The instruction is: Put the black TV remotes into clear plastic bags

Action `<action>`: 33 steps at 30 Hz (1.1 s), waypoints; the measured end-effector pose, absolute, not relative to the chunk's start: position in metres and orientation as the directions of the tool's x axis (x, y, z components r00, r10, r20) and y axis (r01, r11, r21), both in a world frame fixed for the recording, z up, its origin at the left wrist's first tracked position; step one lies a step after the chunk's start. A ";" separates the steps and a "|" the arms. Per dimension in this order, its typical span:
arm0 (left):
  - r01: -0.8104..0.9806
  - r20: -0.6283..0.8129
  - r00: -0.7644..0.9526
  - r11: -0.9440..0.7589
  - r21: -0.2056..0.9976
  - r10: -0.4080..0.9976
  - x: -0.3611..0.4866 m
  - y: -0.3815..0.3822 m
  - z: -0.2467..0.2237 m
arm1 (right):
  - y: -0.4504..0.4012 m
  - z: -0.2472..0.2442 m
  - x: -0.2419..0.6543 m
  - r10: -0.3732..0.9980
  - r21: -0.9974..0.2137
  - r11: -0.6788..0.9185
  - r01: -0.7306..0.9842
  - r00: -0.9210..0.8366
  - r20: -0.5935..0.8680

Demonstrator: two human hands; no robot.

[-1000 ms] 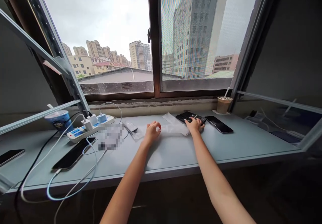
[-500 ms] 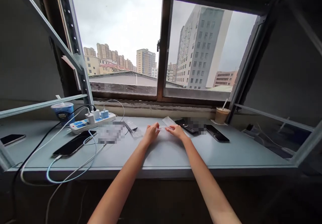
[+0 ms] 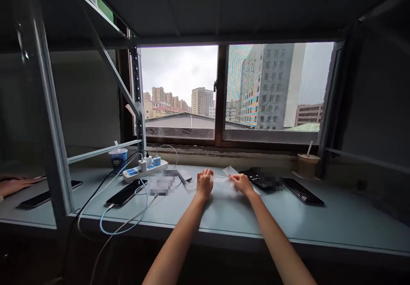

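Note:
A thin sheet of clear plastic, apparently a bag (image 3: 221,184), stretches low over the desk between my hands. Its left edge is under the curled fingers of my left hand (image 3: 205,184). My right hand (image 3: 242,183) pinches the other side between thumb and fingertips. Just behind the right hand lies another clear plastic piece (image 3: 229,170). A black remote control (image 3: 259,180) lies to the right of that hand, partly covered by a blurred patch. Left of my left hand are a dark flat packet (image 3: 183,176) and some clear wrapping.
On the left stand a power strip (image 3: 130,174) with plugs, a charging phone (image 3: 124,193), loose cables and a blue cup (image 3: 118,160). To the right are a black phone (image 3: 303,192) and an iced drink (image 3: 308,165). Another person's hand (image 3: 22,186) rests beyond the shelf post (image 3: 53,118).
My hands have drawn slightly apart, and more of the clear plastic shows between them. The view has tilted up and turned left, bringing another person's hand into sight.

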State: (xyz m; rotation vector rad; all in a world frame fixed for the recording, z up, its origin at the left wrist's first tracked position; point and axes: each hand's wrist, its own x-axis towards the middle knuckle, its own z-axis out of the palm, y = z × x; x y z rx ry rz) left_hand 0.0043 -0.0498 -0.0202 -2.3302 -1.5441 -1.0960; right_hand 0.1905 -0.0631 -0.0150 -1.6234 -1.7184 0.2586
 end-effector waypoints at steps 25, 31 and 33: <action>0.958 0.370 -0.198 0.101 0.267 0.908 -0.009 -0.027 -0.027 | -0.058 -0.001 0.222 0.647 -0.784 0.034 0.620 0.584 0.490; 0.969 0.410 0.013 -0.112 0.219 0.912 -0.009 -0.037 -0.019 | -0.058 -0.015 0.219 0.758 -0.685 -0.217 0.695 0.562 0.330; 0.964 0.402 0.028 -0.131 0.231 0.915 -0.007 -0.040 -0.016 | -0.060 -0.016 0.216 0.760 -0.683 -0.220 0.697 0.561 0.328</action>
